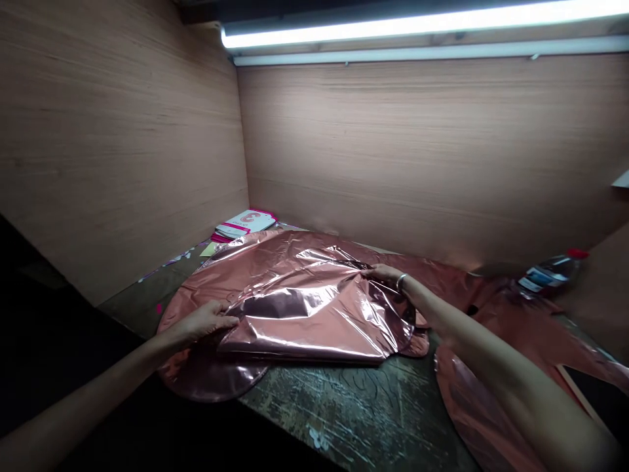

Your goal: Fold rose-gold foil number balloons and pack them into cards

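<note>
A rose-gold foil balloon (304, 321), flat and partly folded over, lies across the middle of the worktop. My left hand (211, 320) pinches its left edge between thumb and fingers. Farther right, my right hand (386, 274), with a bracelet at the wrist, grips the upper edge of the same foil. More flat rose-gold foil (275, 246) spreads underneath and behind, its rounded outline showing at the left. Another foil piece (472, 400) lies under my right forearm. Where one sheet ends and another begins is hard to make out.
White and pink printed cards (246, 224) are stacked in the back left corner. A clear plastic bottle with a red cap (550, 272) lies at the right. Wooden panels (417, 151) close off the back and left, beneath a lit tube lamp (422, 25). The worn worktop (344, 406) ends at the front left.
</note>
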A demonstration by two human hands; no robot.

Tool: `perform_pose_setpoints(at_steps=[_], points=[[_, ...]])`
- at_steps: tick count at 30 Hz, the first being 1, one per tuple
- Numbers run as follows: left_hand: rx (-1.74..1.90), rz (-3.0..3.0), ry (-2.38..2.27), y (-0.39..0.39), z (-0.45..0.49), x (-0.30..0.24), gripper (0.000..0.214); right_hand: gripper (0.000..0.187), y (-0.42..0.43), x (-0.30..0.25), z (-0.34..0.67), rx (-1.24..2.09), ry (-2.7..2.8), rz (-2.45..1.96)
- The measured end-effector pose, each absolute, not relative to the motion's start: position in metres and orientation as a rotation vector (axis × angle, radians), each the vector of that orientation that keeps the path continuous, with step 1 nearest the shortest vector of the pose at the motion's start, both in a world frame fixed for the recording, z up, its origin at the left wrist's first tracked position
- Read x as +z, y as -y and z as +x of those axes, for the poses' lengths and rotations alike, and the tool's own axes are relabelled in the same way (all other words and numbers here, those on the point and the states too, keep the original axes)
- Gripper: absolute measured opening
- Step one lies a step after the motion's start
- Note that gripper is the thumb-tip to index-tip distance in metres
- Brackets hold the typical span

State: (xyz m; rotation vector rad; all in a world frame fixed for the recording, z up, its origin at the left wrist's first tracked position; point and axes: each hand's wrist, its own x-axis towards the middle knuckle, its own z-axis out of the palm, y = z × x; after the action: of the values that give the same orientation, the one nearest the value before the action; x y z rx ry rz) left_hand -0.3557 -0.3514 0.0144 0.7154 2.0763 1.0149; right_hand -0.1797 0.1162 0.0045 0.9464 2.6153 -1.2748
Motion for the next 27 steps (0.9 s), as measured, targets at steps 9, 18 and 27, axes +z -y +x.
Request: perform_pose_setpoints(at_steps=[9,18,27], points=[[0.933,0.790,-2.209,0.353,-0.358,0.004,0.047,0.024,-0.122,-0.013,-0.217,-0.994,-2.869,0.943],[0.607,1.130,-2.869,0.342,-0.360,0.040,0.053,0.035,-0.114,-0.016,-0.207,-1.011,-2.904,0.922],[0.419,2.047,-2.407,0.168,-0.292,0.011,0.041,0.036,-0.101,0.000,-0.199,-0.999,-2.930,0.884]])
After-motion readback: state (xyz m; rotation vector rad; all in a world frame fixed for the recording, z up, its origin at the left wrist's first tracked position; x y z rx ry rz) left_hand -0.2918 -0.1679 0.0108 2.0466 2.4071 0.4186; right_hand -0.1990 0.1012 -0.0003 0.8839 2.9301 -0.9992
